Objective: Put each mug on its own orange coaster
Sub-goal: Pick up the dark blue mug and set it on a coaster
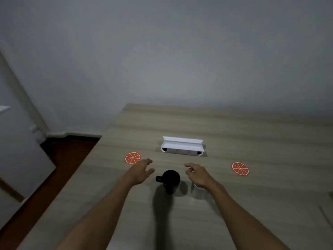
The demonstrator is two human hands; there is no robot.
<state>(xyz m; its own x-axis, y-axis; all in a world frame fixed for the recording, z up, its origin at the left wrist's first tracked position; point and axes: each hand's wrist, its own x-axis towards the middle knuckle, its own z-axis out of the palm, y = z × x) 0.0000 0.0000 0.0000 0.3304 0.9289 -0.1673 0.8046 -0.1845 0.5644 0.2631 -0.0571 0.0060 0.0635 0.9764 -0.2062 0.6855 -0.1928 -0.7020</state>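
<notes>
**Two hands flank the mugs, coasters lie outward on either side**

The table (234, 127) is a broad slab with a pale, streaky wood-grain surface, matte and flat, running up to a plain grey wall. Toward its far middle sits a white box (182, 147), long and low, its flap folded open, its long axis lying left to right.

The left hand (139, 171) hovers just left of the black mug (171, 179), fingers spread wide and holding nothing. The mug's handle points left, toward that hand, so the left hand is the nearer one for it. The mug looks glossy, round and upright, and casts a long shadow toward the viewer.

The right hand (198, 175) hangs over a second mug (198, 191), fingers loosely curled and open, gripping nothing that I can see. This mug is pale or metallic and mostly hidden beneath the wrist; whether the hand touches it cannot be told.

Both mugs stand close together on bare table, near the middle, on neither coaster. The left coaster (132, 157) lies beyond and to the left of the left hand, quite near its fingertips. The right coaster (240, 168) lies well apart to the right of the right hand. Both are thin flat discs printed like orange slices.

Judging from this, each mug must travel outward, away from the other, to its own side.
</notes>
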